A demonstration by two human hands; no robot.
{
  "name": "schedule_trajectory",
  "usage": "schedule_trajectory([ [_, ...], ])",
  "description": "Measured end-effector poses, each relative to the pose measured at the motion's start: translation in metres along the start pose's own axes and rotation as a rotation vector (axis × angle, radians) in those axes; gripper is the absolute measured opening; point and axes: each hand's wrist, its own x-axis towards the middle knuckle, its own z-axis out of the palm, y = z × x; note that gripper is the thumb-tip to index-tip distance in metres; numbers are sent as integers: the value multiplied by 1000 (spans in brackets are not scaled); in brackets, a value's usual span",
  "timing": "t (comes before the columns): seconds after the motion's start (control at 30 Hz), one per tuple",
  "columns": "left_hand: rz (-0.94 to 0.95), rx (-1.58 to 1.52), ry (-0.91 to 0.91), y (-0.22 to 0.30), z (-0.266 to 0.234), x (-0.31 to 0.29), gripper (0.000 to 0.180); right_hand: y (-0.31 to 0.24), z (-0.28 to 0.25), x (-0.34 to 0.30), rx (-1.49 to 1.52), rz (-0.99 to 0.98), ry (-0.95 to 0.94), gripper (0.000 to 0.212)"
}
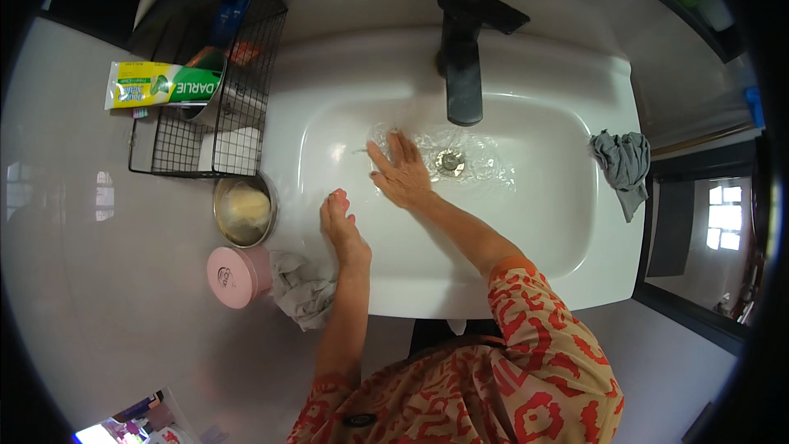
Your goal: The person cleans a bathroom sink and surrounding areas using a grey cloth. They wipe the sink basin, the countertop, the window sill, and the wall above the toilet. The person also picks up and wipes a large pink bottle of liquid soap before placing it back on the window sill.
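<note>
My right hand (401,173) reaches into the white sink (526,230), open with fingers spread. Its fingertips are in shallow rippling water (493,171) beside the metal drain (450,162). My left hand (339,222) is over the basin's left side, nearly edge-on. Its fingers are apart and slightly bent, pinkish at the tips, and I see nothing held in them. Above the drain juts a black faucet (463,74). A crumpled grey cloth (302,289) lies by my left forearm at the sink's near left corner.
Left of the sink stand a black wire basket (246,115) with a green and yellow toothpaste tube (164,85), a metal bowl (220,207) holding a yellowish lump (246,204), and a round pink container (234,277). Another grey cloth (622,166) hangs over the right rim.
</note>
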Motion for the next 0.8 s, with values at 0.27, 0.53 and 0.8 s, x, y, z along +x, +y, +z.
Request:
schedule_trajectory([
  [0.27, 246, -49, 85, 2, 0, 2, 37, -81, 28, -8, 320, -28, -138, 69],
  [0.53, 429, 156, 120, -11, -7, 19, 36, -34, -70, -79, 343, -356, -955, 58],
  [0.8, 264, 148, -2, 8, 2, 0, 31, 60, -124, -123, -14, -68, -840, 57],
])
